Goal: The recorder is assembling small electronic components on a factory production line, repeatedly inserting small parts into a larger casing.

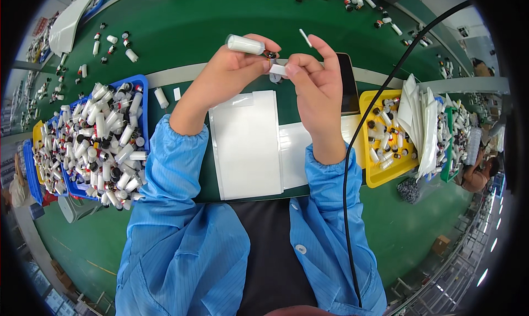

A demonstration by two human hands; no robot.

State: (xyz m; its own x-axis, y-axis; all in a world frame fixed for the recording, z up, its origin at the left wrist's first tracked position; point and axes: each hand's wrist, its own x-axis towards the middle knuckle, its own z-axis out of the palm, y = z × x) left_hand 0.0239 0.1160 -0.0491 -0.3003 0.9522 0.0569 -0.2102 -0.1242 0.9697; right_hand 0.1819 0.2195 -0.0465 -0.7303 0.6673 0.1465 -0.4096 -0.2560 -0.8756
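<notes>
My left hand [223,74] is closed around a white translucent cylinder [245,44] with a dark end, which lies nearly level and points left. Between the thumb and finger of my right hand [315,87] is a small white rectangular piece [279,69], close against the cylinder's dark end. Part of a round grey piece shows behind it; what holds it is hidden. A thin white strip [305,38] sticks up at the tip of my raised right index finger. Under my wrists lie a white sheet [246,151] and a second white sheet [293,151].
At left, a blue bin [144,90] is heaped with similar cylinders. A yellow tray [380,178] at right holds more of them. A dark phone-like slab [348,85] lies beside my right hand. A black cable [352,151] hangs across the right side. Loose cylinders [161,98] lie about.
</notes>
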